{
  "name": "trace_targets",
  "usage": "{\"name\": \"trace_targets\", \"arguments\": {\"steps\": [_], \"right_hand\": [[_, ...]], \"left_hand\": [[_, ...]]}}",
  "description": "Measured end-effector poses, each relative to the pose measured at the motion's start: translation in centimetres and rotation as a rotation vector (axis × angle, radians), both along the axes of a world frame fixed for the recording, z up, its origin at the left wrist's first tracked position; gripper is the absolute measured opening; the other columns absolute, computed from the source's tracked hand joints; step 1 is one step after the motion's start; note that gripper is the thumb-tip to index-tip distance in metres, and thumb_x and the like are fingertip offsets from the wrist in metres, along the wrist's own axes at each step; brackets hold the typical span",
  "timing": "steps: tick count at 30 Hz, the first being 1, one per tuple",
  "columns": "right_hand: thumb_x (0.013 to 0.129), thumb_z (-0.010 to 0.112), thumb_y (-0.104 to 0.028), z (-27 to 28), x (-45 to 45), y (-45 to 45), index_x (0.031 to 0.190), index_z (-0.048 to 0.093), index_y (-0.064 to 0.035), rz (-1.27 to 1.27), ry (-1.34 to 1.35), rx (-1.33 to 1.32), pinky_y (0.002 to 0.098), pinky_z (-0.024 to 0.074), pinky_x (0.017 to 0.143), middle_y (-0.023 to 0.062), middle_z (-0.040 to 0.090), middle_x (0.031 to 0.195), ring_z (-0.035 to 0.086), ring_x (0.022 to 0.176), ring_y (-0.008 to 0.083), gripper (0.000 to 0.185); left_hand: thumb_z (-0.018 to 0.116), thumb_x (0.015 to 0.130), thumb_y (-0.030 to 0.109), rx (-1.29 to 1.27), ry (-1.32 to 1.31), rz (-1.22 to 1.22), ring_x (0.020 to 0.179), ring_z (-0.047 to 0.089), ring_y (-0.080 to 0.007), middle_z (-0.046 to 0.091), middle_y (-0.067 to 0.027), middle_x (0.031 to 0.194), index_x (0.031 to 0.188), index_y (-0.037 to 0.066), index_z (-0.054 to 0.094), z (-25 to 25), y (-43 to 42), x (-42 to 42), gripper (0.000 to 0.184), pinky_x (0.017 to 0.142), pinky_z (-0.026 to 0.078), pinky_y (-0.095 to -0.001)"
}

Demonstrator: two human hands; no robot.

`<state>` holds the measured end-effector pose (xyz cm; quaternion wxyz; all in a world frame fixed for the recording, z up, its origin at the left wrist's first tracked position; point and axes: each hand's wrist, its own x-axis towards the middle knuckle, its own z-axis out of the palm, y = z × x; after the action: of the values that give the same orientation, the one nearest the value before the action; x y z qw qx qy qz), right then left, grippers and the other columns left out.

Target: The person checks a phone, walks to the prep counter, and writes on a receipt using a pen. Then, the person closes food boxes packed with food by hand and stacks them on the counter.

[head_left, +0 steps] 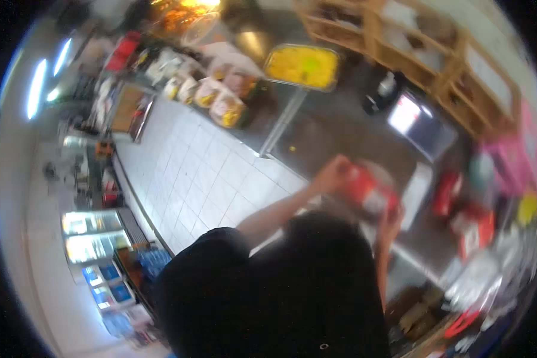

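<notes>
Both my hands grip a red-and-white package [370,192] over the dark counter. My left hand [335,172] is closed on its upper left end. At the lower right end, my right hand [390,219] is closed on it too. Motion smears the package, so its print and exact kind do not show. Behind it lies a pale round shape [378,172], partly covered, perhaps a plate or bowl. A white flat strip [416,196] rests on the counter just right of my right hand.
A metal tray of yellow food [302,67] sits at the counter's far end. A tablet-like screen [422,125] stands near wooden shelves [394,51]. Red packages [472,230] and clear plastic bags [480,277] crowd the right. White floor tiles [203,158] lie left.
</notes>
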<state>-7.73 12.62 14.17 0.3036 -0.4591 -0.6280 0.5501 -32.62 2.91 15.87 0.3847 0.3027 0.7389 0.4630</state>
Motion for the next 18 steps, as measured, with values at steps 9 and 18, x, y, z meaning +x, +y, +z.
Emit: {"name": "trace_targets", "arguments": {"steps": [9,18], "right_hand": [[0.099,0.051,-0.033,-2.9,0.4,5.2,0.083,0.068,-0.0005,0.162,-0.581,0.239,0.0441,0.0438,0.055,0.0123,0.062,0.059,0.059,0.054,0.0247,0.041],[0.096,0.054,-0.034,1.0,-0.3,3.4,0.07,0.065,0.0012,0.031,-0.473,0.138,0.0408,0.0434,0.054,0.012,0.063,0.061,0.059,0.053,0.0218,0.045]], "left_hand": [[0.064,0.088,0.048,-0.204,0.023,-0.119,0.106,0.064,-0.0368,0.066,-0.022,0.115,0.123,0.006,0.059,5.6,2.7,0.7,0.055,0.091,0.049,-0.0445],[0.062,0.089,0.042,0.201,-0.075,0.061,0.101,0.066,-0.0271,0.067,-0.0127,0.113,0.11,0.011,0.067,9.8,2.4,2.0,0.038,0.087,0.052,-0.0401]]}}
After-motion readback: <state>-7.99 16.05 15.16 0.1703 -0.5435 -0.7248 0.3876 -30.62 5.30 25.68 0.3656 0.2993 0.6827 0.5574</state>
